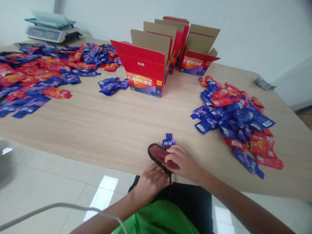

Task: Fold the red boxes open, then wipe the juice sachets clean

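Note:
At the table's front edge, both hands are on a small oval pouch-like item (156, 152) with a black rim, a dull red inside and a thin dark cord hanging down. My left hand (151, 182) is closed along its lower edge. My right hand (182, 162) has its fingers curled, pinching the dull red fabric on its right side. Just beyond the hands lies a single blue sachet (168, 139), its lower part covered by the item and my right hand. What exactly the item is cannot be made out.
Red printed cartons (145, 70) stand open at the back. A heap of blue and red sachets (234, 113) lies right, a larger spread (41, 71) left, and a small blue group (110, 86) by the front carton. A scale (51, 31) sits back left; a grey cable (60, 205) crosses lower left.

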A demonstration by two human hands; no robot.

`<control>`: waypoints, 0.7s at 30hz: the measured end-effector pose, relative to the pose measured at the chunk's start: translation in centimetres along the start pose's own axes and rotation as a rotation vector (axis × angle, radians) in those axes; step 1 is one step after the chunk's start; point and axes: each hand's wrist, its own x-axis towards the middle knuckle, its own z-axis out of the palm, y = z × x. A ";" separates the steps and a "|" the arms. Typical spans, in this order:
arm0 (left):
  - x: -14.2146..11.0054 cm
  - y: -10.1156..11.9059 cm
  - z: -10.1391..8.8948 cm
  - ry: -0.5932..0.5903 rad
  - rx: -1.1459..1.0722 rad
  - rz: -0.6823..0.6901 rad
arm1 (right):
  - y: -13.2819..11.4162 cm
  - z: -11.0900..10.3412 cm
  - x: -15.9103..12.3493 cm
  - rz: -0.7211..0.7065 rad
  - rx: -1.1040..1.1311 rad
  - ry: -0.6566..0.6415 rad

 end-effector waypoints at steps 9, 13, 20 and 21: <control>0.2 0.1 -0.7 -0.053 0.089 0.039 | 8.0 0.4 4.2 0.087 -0.153 0.085; 0.3 0.1 -0.8 -0.036 0.088 0.036 | 9.1 -1.9 5.8 0.157 -0.237 0.219; 0.1 0.2 -0.5 -0.013 0.067 -0.013 | 0.8 -2.4 2.0 0.079 -0.028 0.237; 0.1 0.3 -0.5 -0.006 0.051 -0.030 | -0.1 -1.7 1.1 0.033 -0.011 0.132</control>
